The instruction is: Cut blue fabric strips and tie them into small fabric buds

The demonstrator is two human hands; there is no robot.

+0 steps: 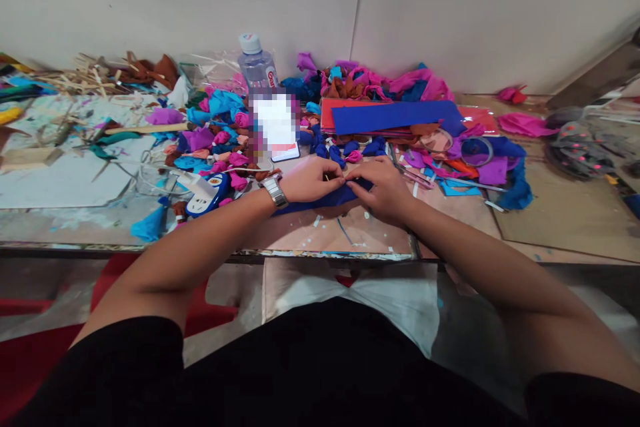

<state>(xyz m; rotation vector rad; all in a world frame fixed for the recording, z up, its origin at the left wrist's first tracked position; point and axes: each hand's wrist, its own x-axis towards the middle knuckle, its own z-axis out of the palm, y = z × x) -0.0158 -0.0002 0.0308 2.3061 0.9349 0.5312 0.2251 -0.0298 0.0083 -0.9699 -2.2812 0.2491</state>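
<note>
Step in hand: both hands worked a dark-blue paper strip [333, 199] on the desk [550, 220], apparently gathering or folding its upper edge.
Left hand [313, 180]: fingers closed in a pinch on the strip's middle, with a wristwatch [275, 191] on the wrist.
Right hand [383, 190]: fingertips pinched on the same strip, touching those of the left hand.
Strip position: lay under and between both hands, its left end trailing out below the left palm, near the desk's front edge.
Next move, as judged: called for a fine, steady fingertip grip, lest the thin paper tear or slip.
Surroundings: twisted paper buds [345, 150] lay just behind the hands.
</note>
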